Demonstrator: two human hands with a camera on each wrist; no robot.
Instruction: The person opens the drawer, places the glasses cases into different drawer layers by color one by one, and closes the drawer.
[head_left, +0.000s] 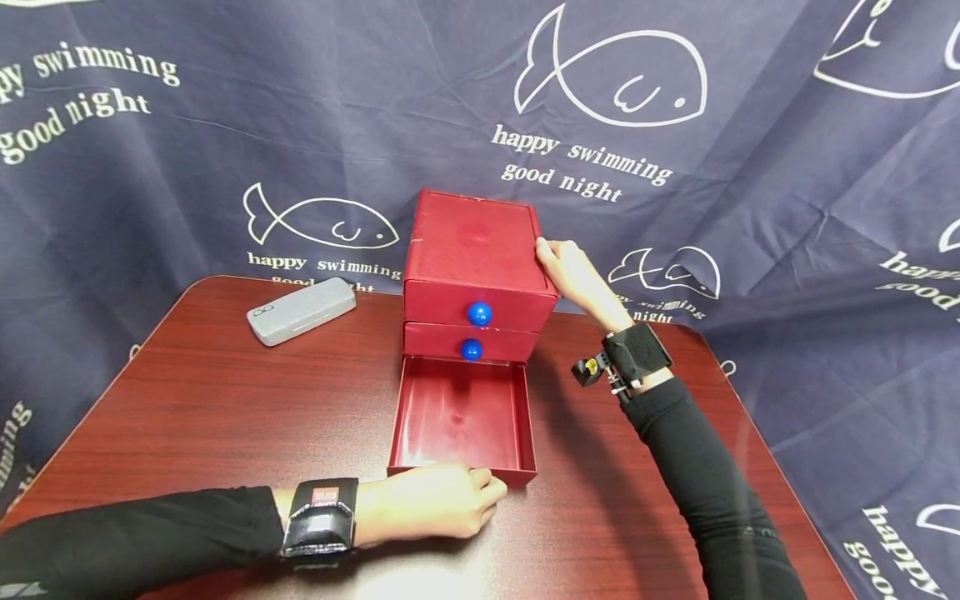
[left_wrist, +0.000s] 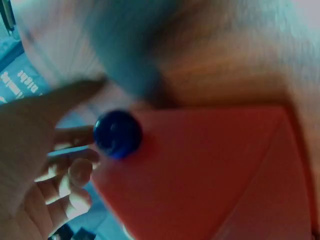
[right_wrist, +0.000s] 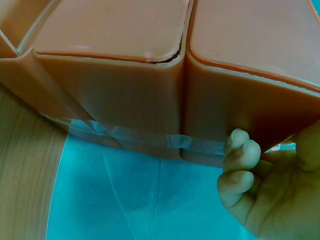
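Note:
A red three-tier drawer cabinet (head_left: 476,237) stands on the table, its bottom drawer (head_left: 457,417) pulled out with nothing inside. The upper two drawers are closed, each with a blue knob. My left hand (head_left: 438,502) is at the bottom drawer's front, covering its knob in the head view. In the left wrist view, its fingers are bent at the blue knob (left_wrist: 118,134), with the thumb beside it. My right hand (head_left: 573,275) holds the cabinet's right rear edge, thumb on top. Curled fingers (right_wrist: 235,185) lie against the cabinet's side in the right wrist view.
A grey glasses case (head_left: 302,311) lies at the back left of the brown table (head_left: 322,408). A dark blue curtain (head_left: 465,100) with fish drawings hangs close behind the table. Clear tape (right_wrist: 150,139) runs along the cabinet's back edge.

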